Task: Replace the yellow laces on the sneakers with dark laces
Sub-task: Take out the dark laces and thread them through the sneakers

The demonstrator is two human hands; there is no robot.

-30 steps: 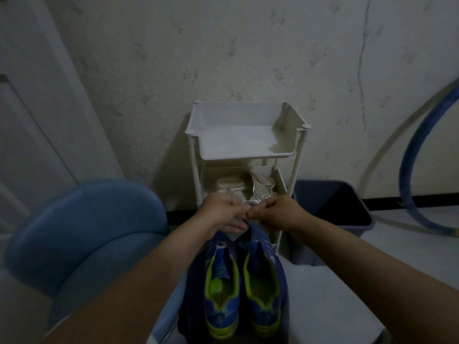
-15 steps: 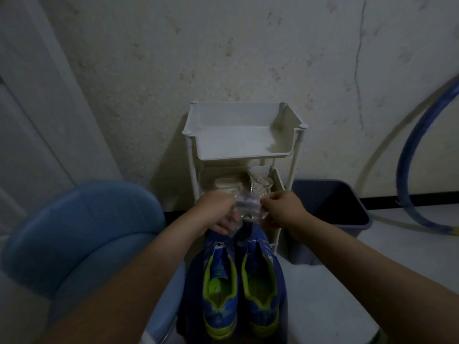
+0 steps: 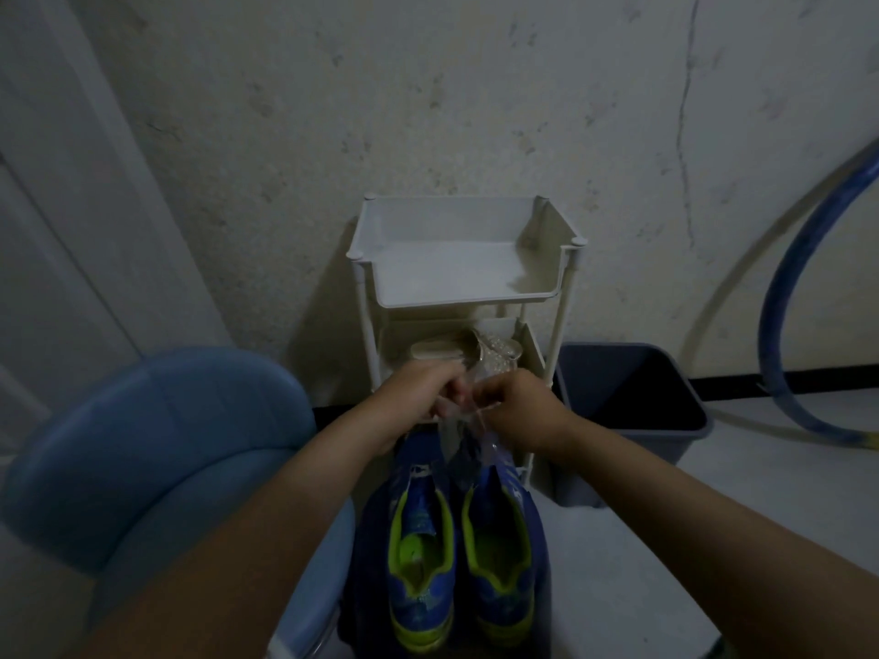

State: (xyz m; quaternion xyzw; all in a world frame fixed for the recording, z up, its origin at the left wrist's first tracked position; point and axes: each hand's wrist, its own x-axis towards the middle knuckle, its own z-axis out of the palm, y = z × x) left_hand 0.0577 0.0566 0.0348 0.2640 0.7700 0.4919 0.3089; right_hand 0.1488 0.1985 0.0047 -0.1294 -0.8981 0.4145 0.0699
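Left grip (image 3: 418, 392) and right grip (image 3: 518, 406) both pinch a crinkled clear packet (image 3: 459, 442) above blue, lime-lined sneakers (image 3: 421, 563).

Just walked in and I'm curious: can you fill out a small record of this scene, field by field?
Hands: left hand and right hand both pinch a clear crinkly plastic packet
Below packet: pair of blue sneakers with yellow-green lining, side by side
Behind: white plastic shelf cart against the wall
Sides: blue padded chair left, dark plastic bin right
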